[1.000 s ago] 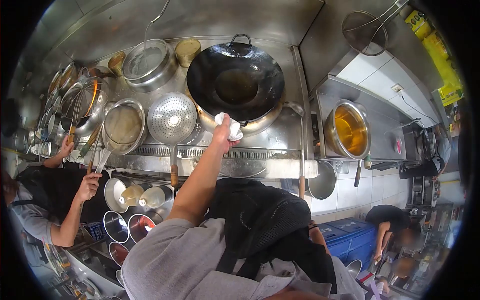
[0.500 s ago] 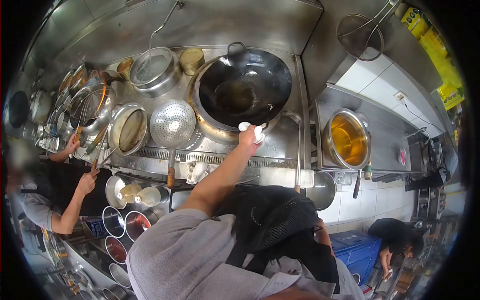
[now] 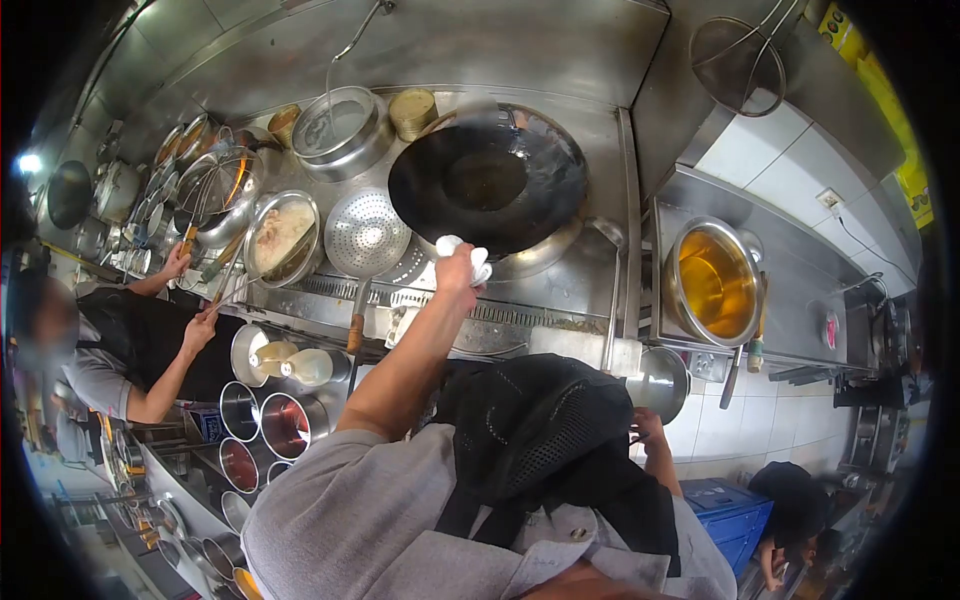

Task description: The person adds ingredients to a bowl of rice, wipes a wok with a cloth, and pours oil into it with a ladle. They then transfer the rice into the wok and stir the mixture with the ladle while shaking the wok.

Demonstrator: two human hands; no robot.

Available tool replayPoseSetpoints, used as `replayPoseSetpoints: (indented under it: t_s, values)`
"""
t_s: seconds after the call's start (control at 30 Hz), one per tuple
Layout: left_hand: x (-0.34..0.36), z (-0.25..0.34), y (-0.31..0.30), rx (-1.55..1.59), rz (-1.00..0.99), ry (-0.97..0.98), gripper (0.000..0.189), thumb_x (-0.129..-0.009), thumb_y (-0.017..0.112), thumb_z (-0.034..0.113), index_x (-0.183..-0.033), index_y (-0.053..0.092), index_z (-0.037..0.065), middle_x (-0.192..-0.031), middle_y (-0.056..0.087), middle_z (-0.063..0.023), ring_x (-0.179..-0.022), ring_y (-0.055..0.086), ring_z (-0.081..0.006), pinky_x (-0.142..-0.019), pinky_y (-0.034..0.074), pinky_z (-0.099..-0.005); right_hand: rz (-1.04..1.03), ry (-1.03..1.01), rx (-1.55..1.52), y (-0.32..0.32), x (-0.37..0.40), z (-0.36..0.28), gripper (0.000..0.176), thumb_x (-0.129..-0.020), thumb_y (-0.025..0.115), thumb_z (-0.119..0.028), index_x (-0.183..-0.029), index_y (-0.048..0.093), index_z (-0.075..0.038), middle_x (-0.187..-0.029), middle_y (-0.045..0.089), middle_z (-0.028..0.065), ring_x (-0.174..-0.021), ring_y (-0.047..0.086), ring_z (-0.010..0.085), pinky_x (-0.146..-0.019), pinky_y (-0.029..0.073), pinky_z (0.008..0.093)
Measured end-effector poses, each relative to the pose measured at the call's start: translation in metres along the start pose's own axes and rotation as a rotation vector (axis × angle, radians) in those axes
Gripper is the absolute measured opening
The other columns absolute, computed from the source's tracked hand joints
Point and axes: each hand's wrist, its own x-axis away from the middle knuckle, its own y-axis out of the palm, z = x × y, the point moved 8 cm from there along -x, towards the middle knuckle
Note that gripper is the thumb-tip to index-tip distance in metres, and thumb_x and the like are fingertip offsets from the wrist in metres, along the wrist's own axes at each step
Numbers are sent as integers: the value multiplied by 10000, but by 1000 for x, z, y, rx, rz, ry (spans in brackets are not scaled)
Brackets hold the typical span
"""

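My left hand [image 3: 456,270] is closed round a folded white cloth [image 3: 482,268] at the near rim of a large black wok [image 3: 540,190]. The wok has a little dark liquid in its bottom and sits off-centre on the burner ring [image 3: 535,262]. What part of the wok the cloth grips is hidden. My right hand [image 3: 649,426] is low on the right, beside a round metal pan [image 3: 668,388]; the black cap partly covers its fingers. A long-handled ladle [image 3: 607,232] lies on the stove right of the wok.
A perforated skimmer [image 3: 368,232] lies left of the wok. To the right stands a metal pot of amber liquid [image 3: 712,280]. On the left, a co-worker's hand [image 3: 200,330] holds a tool by a bowl of pale food [image 3: 283,235]. Another person [image 3: 795,505] bends at lower right.
The wok has shifted left on the burner, with my left hand and cloth moving along. My right hand shows more beside the pan. Pale food now shows in the co-worker's bowl.
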Motion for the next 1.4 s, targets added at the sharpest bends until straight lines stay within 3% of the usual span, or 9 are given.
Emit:
replayPoseSetpoints:
  t_s: [0.07, 0.13, 0.17, 0.23, 0.47, 0.7, 0.8, 1.07, 1.4]
  values:
    - [-11, 2, -5, -35, -13, 3, 206, -829, 612, 281, -967, 560, 137, -800, 591, -24, -625, 586, -180, -507, 407, -354, 13, -29, 31, 2, -6, -1, 401, -865, 510, -118, -1255, 531, -26, -860, 686, 119, -643, 648, 188, -471, 470, 312]
    - [-22, 1, -7, -82, -7, 16, 211, -828, 608, 272, -982, 558, 137, -816, 598, -29, -639, 588, -180, -516, 410, -359, -48, -321, 316, 10, -12, -7, 405, -864, 507, -114, -1254, 532, -7, -872, 693, 124, -668, 662, 198, -498, 479, 306]
    - [-22, 3, -6, -46, 43, 62, 205, -814, 594, 253, -907, 584, 71, -718, 610, -57, -524, 574, -190, -400, 371, -344, -41, -315, 312, 14, -2, -12, 405, -864, 507, -114, -1254, 532, -7, -872, 693, 124, -668, 662, 198, -498, 479, 306]
    - [-31, -2, -4, -59, 30, 64, 200, -811, 593, 244, -906, 582, 68, -717, 608, -61, -522, 574, -191, -396, 376, -340, 11, -11, 138, 13, 9, 5, 408, -861, 512, -115, -1252, 529, 1, -886, 694, 135, -700, 676, 215, -521, 487, 308]
    - [-64, -20, 5, 17, -69, 98, 188, -812, 584, 204, -935, 554, 65, -744, 611, -73, -542, 591, -192, -387, 399, -324, 12, 85, 73, 4, 34, 67, 395, -871, 560, -155, -1235, 529, -5, -900, 693, 155, -699, 685, 229, -476, 497, 328]
    - [-87, -30, 5, -6, -135, 89, 182, -823, 573, 210, -957, 544, 91, -762, 618, -56, -582, 612, -185, -417, 435, -317, 41, -146, 306, 9, 43, 51, 384, -884, 546, -120, -1259, 524, -36, -889, 695, 128, -669, 667, 197, -515, 537, 338]
    - [-92, -33, 5, -8, -164, 97, 187, -832, 576, 229, -961, 543, 98, -769, 620, -54, -581, 609, -176, -415, 433, -313, 23, -48, 118, 12, 33, 61, 377, -898, 525, -106, -1269, 522, -42, -893, 698, 112, -685, 665, 182, -563, 547, 339]
    - [-87, -31, 3, -74, -205, 72, 201, -884, 583, 336, -963, 514, 164, -721, 597, 0, -545, 579, -145, -398, 387, -297, 81, -78, 339, 28, 76, 0, 353, -922, 506, -118, -1266, 525, -40, -911, 695, 97, -664, 655, 159, -595, 536, 320]
    - [-85, -30, 3, -119, -247, 54, 241, -901, 575, 399, -956, 522, 170, -706, 585, 8, -534, 564, -140, -404, 371, -295, 170, -56, 262, 30, 85, 9, 344, -835, 577, -117, -1162, 608, -12, -919, 674, 115, -707, 686, 210, -483, 535, 324]
